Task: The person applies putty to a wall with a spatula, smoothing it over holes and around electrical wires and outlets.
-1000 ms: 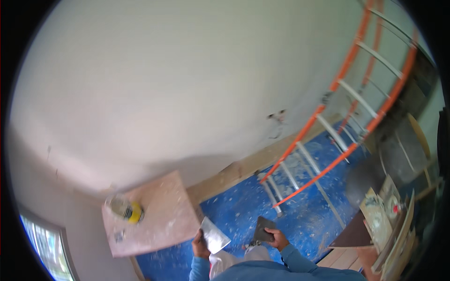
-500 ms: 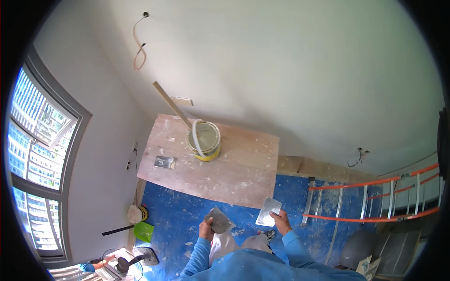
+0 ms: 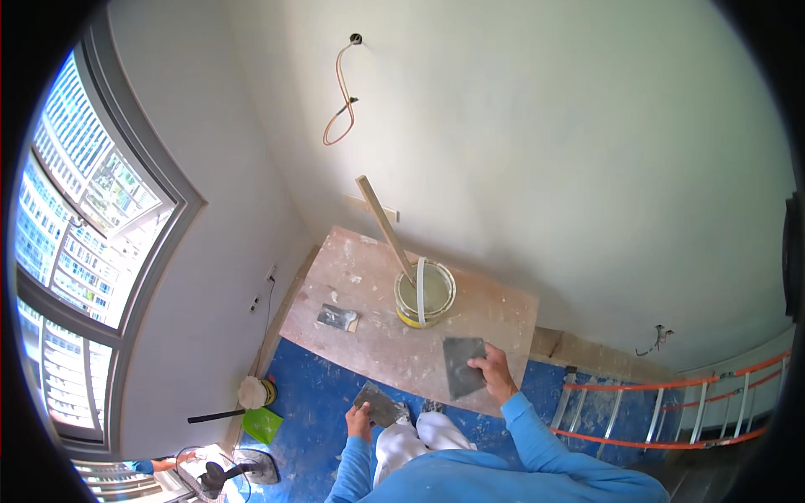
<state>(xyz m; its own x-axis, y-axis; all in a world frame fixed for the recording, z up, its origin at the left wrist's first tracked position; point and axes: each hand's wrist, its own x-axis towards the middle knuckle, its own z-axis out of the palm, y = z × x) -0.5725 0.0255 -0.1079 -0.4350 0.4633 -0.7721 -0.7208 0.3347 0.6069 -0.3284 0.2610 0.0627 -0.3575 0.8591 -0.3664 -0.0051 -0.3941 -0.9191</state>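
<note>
My left hand (image 3: pixel 359 423), low in the middle, is closed on a flat grey metal putty blade (image 3: pixel 382 404) just above my white trousers. Farther forward, my right hand (image 3: pixel 498 375) grips another dark rectangular putty blade (image 3: pixel 461 367), held over the near right part of a pinkish, stained board (image 3: pixel 377 356). On that board stands an open bucket (image 3: pixel 411 319) with a yellow lower band, a white handle and pale paste inside. A wooden stick (image 3: pixel 384 220) leans out of it. A third, paste-smeared blade (image 3: pixel 338 318) lies left of the bucket.
An orange-railed ladder (image 3: pixel 662 411) lies on the blue floor covering (image 3: pixel 310 386) at right. Lower left are a green dustpan (image 3: pixel 262 425), a smaller bucket (image 3: pixel 257 392), a fan (image 3: pixel 222 476) and another person's blue sleeve (image 3: pixel 142 466). Wires (image 3: pixel 341 101) hang from the wall.
The view has swung left. My right hand has moved forward with its blade, from the board's near edge to above it; the blade now looks dark, not shiny. My left hand keeps its blade.
</note>
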